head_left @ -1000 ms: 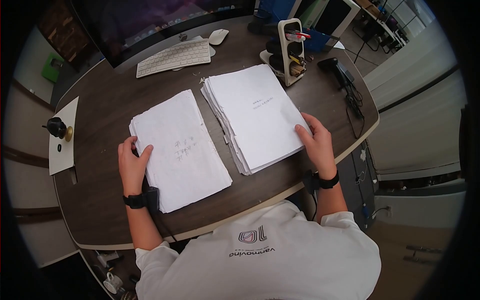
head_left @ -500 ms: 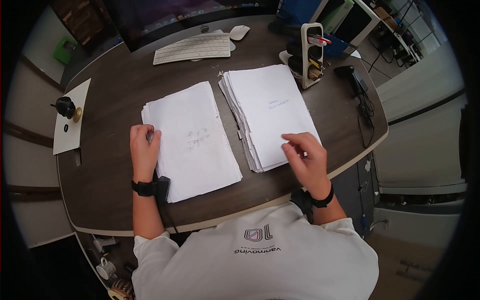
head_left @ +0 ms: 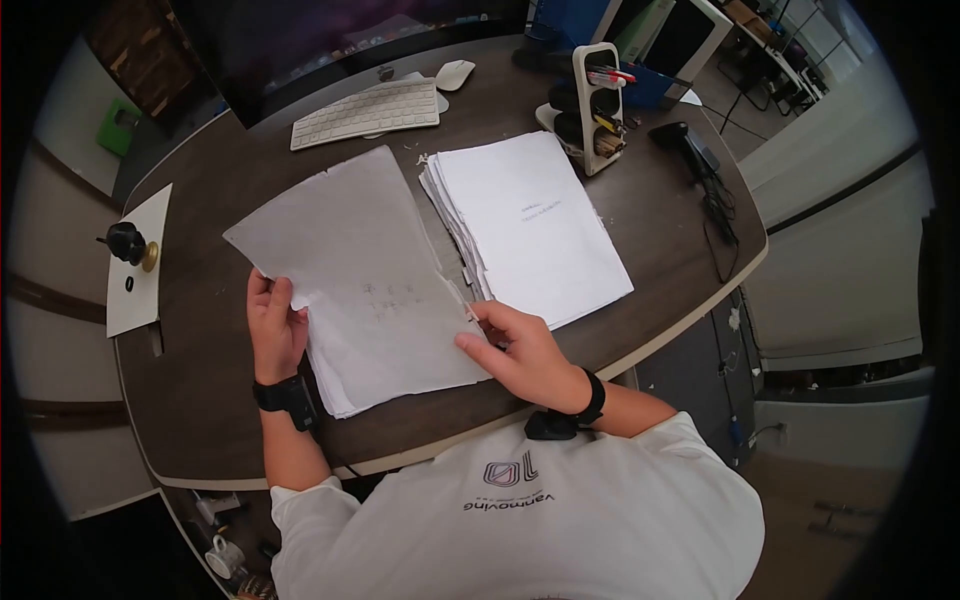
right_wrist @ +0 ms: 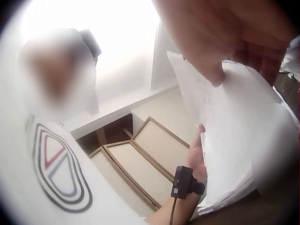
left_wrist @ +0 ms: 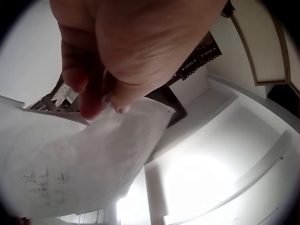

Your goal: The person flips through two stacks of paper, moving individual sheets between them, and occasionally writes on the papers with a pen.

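In the head view a white sheet of paper [head_left: 350, 235] with a few faint handwritten lines is raised off the left paper stack [head_left: 340, 398], its upper-left corner tilted up. My left hand [head_left: 275, 325] pinches its left edge between thumb and fingers; the left wrist view shows the thumb and fingertips at the paper's edge [left_wrist: 112, 136]. On the opposite edge my right hand [head_left: 530, 360] grips the paper, thumb on top and fingers beneath. A second, thicker paper stack [head_left: 535, 235] with handwriting on top lies just right of it.
A keyboard [head_left: 365, 112], mouse [head_left: 455, 75] and monitor [head_left: 330, 50] stand at the back of the desk. A white pen holder [head_left: 581, 75] is behind the right stack, with a black corded device [head_left: 685, 150] further right. At left lies a white board [head_left: 130, 300] bearing a small black object.
My right hand has left the right stack and crossed to the left stack's right edge, now gripping paper there. The sheet's upper-left part has risen in my left hand.
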{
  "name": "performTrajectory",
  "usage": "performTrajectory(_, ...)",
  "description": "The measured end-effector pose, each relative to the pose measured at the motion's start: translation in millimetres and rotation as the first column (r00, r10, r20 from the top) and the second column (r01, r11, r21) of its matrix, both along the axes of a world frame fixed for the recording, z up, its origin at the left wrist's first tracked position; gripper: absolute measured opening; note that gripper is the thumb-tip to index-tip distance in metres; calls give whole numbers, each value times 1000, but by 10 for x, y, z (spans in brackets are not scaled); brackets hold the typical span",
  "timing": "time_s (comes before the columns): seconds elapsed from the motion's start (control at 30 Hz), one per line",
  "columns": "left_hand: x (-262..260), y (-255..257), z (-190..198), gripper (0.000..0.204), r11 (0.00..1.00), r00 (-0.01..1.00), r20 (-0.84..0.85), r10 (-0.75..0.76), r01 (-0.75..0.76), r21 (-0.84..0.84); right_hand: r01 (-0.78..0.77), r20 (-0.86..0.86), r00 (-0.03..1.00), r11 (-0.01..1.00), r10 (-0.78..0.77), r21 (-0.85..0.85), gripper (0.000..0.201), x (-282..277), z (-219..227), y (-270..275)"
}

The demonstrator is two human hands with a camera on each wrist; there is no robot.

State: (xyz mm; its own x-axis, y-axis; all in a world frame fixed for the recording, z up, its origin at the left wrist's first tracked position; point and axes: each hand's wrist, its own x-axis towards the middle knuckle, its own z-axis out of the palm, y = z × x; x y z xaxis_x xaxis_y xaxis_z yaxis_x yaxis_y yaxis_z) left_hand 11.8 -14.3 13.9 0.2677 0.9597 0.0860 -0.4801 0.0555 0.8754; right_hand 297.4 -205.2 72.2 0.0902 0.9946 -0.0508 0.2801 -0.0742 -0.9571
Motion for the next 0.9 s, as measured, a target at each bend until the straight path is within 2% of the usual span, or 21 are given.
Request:
performTrajectory(0.07, -41, 11, -41, 24, 999, 999, -11, 34, -34, -34, 69, -201, 976, 995, -83, -76, 24, 81, -12, -17)
performTrajectory(0.1, -153, 77, -154, 23, 999, 999, -19, -38, 38, 12, 115, -343, 931, 992, -126, -52, 16, 125, -11, -10)
performTrajectory(0.13, -179, 103, -173, 22, 992, 994, -28, -109, 111, 59, 158, -379, 911, 986, -163, -44, 16, 213, -56, 3)
performTrajectory(0.17, -179, 111, -180, 22, 992, 994, -24, -109, 110, 58, 200, -311, 928, 979, -204, -47, 17, 354, -31, -1)
performTrajectory(0.2, -142, 106, -98, 20, 1000, 988, -155, -7, 11, 25, 238, -239, 940, 970, -243, -47, 18, 522, 1, -8)
performTrajectory(0.23, -118, 99, -65, 19, 996, 953, -287, 91, -94, 1, 331, -242, 913, 943, -328, -27, 18, 681, -24, 1)
performTrajectory(0.27, -130, 117, -112, 19, 995, 954, -285, 97, -103, -6, 419, -250, 878, 908, -408, -9, 18, 840, -78, 13)
performTrajectory(0.3, -162, 160, -179, 19, 964, 798, -544, 261, -181, 197, 460, -294, 845, 888, -447, -27, 18, 1010, -96, 15)
performTrajectory(0.33, -181, 185, -216, 18, 896, 553, -711, 433, -182, 404, 501, -338, 807, 864, -485, -47, 17, 1179, -115, 16)
performTrajectory(0.37, -154, 151, -117, 26, 876, 392, -785, 481, -171, 451, 540, -279, 802, 841, -528, -38, 20, 1332, -155, 23)
performTrajectory(0.4, -163, 150, -141, 26, 876, 392, -784, 481, -173, 451, 539, -277, 803, 842, -527, -37, 20, 1432, -174, 23)
performTrajectory(0.43, -180, 150, -182, 31, 874, 325, -813, 484, -139, 465, 553, -30, 833, 832, -552, 31, 22, 1510, -188, 15)
performTrajectory(0.47, -185, 152, -203, 37, 873, 255, -836, 486, -102, 477, 551, 218, 800, 829, -559, 101, 24, 1547, -203, 10)
performTrajectory(0.5, -166, 140, -183, 37, 874, 254, -837, 485, -100, 476, 545, 379, 730, 819, -569, 180, 27, 1550, -219, 4)
performTrajectory(0.53, -144, 113, -146, 40, 883, 244, -850, 467, -80, 463, 549, 377, 729, 817, -571, 176, 27, 1528, -229, 0)
performTrajectory(0.6, -131, 112, -125, 44, 891, 233, -862, 450, -54, 451, 505, 477, 662, 815, -578, 286, 25, 1477, -220, 46)
performTrajectory(0.7, -153, 111, -159, 44, 876, 234, -848, 476, -38, 481, 473, 551, 636, 837, -540, 275, 24, 1427, -186, 77)
performTrajectory(0.9, -130, 99, -128, 42, 886, 231, -858, 459, -53, 460, 497, 582, 592, 821, -558, 282, 24, 1387, -181, 136)
